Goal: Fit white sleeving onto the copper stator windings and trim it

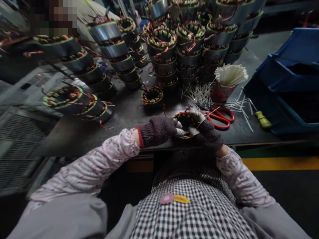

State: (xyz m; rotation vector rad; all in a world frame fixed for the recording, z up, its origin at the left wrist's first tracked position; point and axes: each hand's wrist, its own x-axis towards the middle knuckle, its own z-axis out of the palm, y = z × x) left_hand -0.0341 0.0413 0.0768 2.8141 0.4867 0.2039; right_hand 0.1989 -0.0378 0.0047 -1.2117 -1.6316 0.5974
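Observation:
A motor stator (183,116), a ring with copper windings, sits at the front edge of the dark bench between my hands. My left hand (160,130), in a dark knit glove with pale-covered fingertips, grips its left side. On the right side of the ring, my right hand (206,130), gloved the same way, has its fingers closed over the rim. A thin white strip shows by the right fingers; whether they hold it is unclear. Red-handled scissors (219,118) lie just right of this hand. Loose white cable ties (200,94) are scattered behind them.
Stacked stators (163,63) fill the back of the bench (124,114), with leaning stacks (96,108) at left. A single stator (152,96) stands ahead. A cup (222,93) of white ties, a yellow-handled screwdriver (263,119) and blue bins (281,96) are right. Another person is at upper left.

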